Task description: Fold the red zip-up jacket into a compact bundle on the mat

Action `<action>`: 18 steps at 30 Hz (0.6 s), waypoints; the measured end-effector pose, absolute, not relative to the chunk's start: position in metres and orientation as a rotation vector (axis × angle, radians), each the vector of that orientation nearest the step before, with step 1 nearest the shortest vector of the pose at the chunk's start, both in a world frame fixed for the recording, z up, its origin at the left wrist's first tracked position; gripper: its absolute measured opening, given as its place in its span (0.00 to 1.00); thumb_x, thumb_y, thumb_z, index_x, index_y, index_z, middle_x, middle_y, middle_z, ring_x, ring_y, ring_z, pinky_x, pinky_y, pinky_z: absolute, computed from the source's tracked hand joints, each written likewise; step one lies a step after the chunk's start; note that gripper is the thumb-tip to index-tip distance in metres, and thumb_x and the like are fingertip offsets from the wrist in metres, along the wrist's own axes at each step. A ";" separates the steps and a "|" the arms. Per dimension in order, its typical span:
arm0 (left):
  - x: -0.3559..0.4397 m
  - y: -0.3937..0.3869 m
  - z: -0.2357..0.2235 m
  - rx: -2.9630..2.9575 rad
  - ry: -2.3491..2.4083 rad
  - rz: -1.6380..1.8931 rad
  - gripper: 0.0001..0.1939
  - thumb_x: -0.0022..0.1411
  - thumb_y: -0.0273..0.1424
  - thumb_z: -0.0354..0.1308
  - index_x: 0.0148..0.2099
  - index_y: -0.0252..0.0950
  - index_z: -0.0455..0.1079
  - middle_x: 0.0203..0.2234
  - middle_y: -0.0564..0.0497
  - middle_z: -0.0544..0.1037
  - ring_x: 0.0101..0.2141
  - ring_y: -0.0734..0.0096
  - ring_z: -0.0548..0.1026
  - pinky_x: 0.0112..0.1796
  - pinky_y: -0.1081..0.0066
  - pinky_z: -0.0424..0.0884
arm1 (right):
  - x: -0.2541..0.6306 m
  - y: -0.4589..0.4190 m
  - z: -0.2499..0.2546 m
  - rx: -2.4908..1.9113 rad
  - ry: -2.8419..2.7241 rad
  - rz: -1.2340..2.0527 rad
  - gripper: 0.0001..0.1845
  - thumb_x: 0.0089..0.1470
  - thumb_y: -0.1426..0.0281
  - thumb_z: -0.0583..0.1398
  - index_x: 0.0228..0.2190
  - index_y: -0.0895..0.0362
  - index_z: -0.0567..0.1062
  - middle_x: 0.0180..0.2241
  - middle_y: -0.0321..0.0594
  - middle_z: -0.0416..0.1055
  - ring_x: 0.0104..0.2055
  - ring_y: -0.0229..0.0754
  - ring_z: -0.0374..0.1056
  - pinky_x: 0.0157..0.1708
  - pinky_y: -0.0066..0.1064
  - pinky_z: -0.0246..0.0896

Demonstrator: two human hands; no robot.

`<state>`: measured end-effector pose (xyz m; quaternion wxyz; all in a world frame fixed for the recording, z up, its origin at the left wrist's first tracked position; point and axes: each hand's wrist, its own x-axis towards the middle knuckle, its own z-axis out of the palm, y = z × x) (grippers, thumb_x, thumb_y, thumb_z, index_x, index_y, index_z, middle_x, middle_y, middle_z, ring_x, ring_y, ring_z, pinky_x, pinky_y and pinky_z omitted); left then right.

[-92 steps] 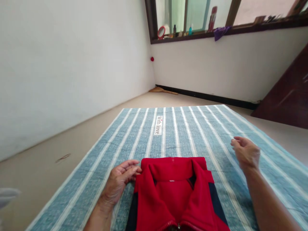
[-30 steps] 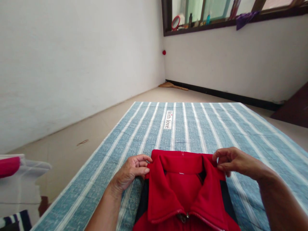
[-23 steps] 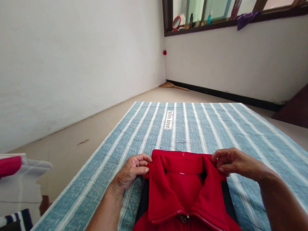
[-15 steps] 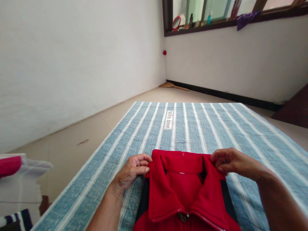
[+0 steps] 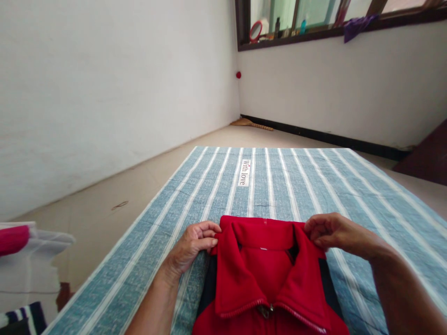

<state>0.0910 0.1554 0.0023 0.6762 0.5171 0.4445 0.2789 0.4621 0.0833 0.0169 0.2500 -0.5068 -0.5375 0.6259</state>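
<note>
A folded red fleece jacket (image 5: 265, 274) with dark side panels and a zip lies on a blue and white striped mat (image 5: 279, 186). My left hand (image 5: 190, 244) pinches the left corner of its collar. My right hand (image 5: 335, 232) pinches the right corner of the collar. Both hands have their fingers closed on the red cloth.
A small "With love" label (image 5: 246, 172) is sewn on the mat. Folded clothes (image 5: 21, 242) lie at the left edge on the floor. A broom (image 5: 249, 123) lies by the far wall. Bottles and a red mirror (image 5: 255, 31) stand on the window sill. Dark wood (image 5: 424, 158) stands at the right.
My right hand came in from the mat and took the collar's right corner. Since a second ago both hands hold still; the view shifted slightly.
</note>
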 end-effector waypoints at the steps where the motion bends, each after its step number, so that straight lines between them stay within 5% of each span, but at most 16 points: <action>1: 0.091 0.156 0.001 1.175 1.011 0.623 0.13 0.42 0.26 0.63 0.35 0.33 0.70 0.21 0.53 0.75 0.19 0.79 0.66 0.22 0.78 0.57 | 0.462 0.084 0.015 -1.387 -1.463 1.700 0.13 0.43 0.70 0.63 0.34 0.59 0.73 0.24 0.34 0.70 0.24 0.34 0.62 0.24 0.26 0.54; 18: 0.090 0.157 0.001 1.156 1.002 0.634 0.15 0.45 0.26 0.67 0.38 0.35 0.71 0.31 0.50 0.80 0.30 0.73 0.75 0.33 0.75 0.67 | 0.458 0.084 0.013 -1.521 -1.551 1.575 0.11 0.42 0.72 0.60 0.33 0.59 0.72 0.22 0.33 0.67 0.23 0.33 0.60 0.23 0.26 0.53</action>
